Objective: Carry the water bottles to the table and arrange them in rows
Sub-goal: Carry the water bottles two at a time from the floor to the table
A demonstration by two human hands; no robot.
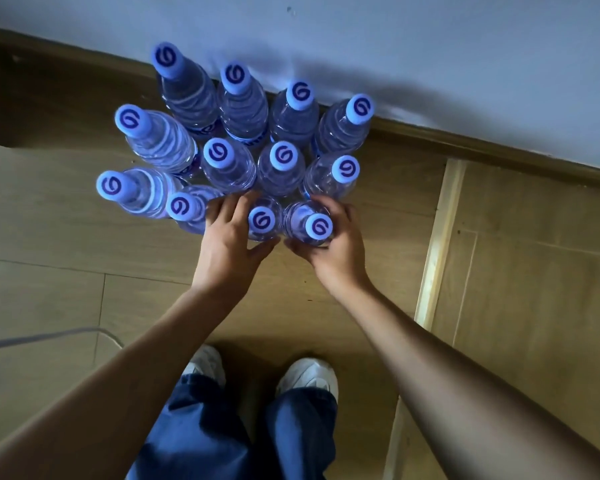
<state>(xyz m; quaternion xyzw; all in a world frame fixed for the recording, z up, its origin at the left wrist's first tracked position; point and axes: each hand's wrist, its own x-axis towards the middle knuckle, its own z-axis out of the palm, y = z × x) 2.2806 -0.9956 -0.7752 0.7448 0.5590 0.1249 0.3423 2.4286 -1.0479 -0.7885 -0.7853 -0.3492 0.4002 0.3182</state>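
Several clear water bottles with blue caps (pixel 219 152) stand upright in a tight cluster on the wooden floor against the wall. In the nearest row, my left hand (pixel 227 233) wraps around one bottle (pixel 261 221), fingers on its far left side and thumb in front. My right hand (pixel 333 242) grips the neighbouring bottle (pixel 317 226) from the right, fingers curled behind it. Both bottles stand on the floor, touching each other.
A white wall (pixel 430 46) with a wooden skirting board (pixel 465 140) runs behind the bottles. A pale wooden strip (pixel 437 244) crosses the floor on the right. My feet in white shoes (pixel 307 377) stand just behind the cluster. A grey cable (pixel 49 336) lies at left.
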